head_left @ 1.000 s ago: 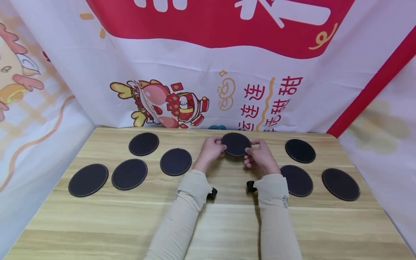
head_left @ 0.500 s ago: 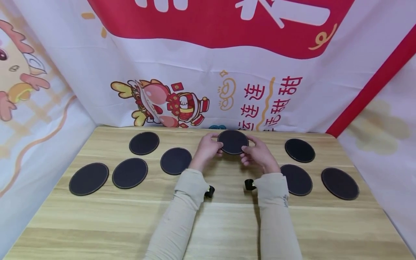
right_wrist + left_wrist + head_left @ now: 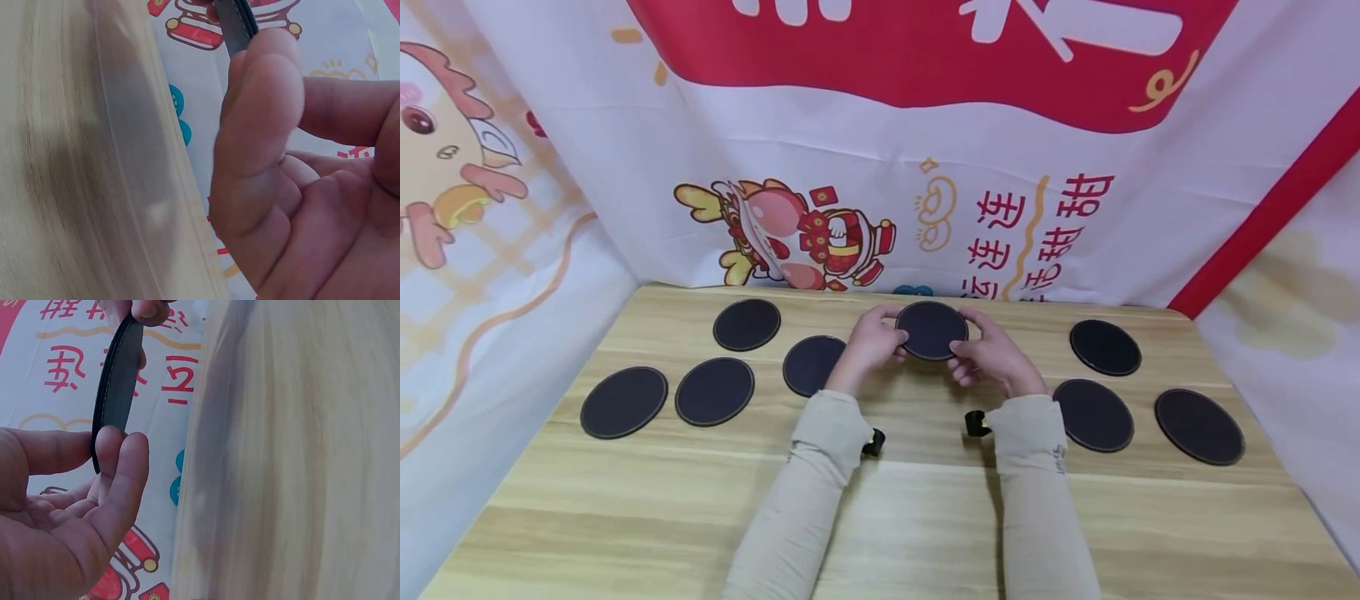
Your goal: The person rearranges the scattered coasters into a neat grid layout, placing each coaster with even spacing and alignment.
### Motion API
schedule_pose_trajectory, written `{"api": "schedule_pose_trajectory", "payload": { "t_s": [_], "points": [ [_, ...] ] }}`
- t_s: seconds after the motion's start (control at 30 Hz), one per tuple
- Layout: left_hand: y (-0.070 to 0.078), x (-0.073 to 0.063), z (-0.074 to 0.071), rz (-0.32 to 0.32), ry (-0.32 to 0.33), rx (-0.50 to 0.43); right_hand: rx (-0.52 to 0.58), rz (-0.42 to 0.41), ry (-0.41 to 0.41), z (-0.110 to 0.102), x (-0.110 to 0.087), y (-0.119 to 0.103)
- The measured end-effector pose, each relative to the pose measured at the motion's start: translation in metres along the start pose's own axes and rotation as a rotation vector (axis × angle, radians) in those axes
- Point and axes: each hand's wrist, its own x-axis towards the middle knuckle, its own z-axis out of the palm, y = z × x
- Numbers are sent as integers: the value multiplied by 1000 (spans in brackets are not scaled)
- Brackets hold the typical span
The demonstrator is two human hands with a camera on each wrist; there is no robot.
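Black, round disc (image 3: 932,331), head view: raised off the table (image 3: 917,525) near its far edge, between left hand (image 3: 876,342) and right hand (image 3: 997,354). Fingers of both hands pinch opposite sides of its rim, thumbs toward the wearer. Four other discs (image 3: 715,392) lie to the left, three further discs (image 3: 1105,347) to the right. Pale sleeves (image 3: 805,492) cover both forearms; a printed cloth (image 3: 865,142) hangs behind.

Left wrist view: disc nearly edge-on, stitched line along the rim, its lower end pinched by the left fingers (image 3: 128,465); tabletop well apart from it.

Right wrist view: only part of the disc shows, at top; right fingers (image 3: 259,119) partly hide the contact.
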Motion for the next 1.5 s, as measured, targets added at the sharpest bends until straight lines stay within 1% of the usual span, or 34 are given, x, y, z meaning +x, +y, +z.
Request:
{"api": "schedule_pose_trajectory", "payload": {
  "t_s": [0.1,0.23,0.37,0.47,0.53,0.73,0.93,1.1,1.3,1.5],
  "points": [
    [0,-4,-5,-2,-18,31,-14,5,-18,3,0,0],
    [0,-12,-13,15,-39,78,-34,9,-37,8,1,0],
    [-3,-20,-23,27,-50,95,-64,4,-67,14,2,-2],
    [-5,-27,-32,15,-60,95,-80,-4,-100,20,2,-4],
    [-6,-30,-37,7,-71,115,-83,-7,-117,23,2,-5],
    [-10,-38,-50,-12,-107,168,-83,-2,-139,34,2,-7],
    [-8,-46,-57,-42,-100,174,-75,10,-160,46,3,-9],
    [-10,-47,-61,-55,-121,173,-84,39,-151,52,2,-11],
    [-18,-47,-68,-91,-135,219,-116,69,-156,61,4,-8],
    [-23,-44,-69,-101,-159,226,-153,90,-144,63,6,-4]
  ]
}}
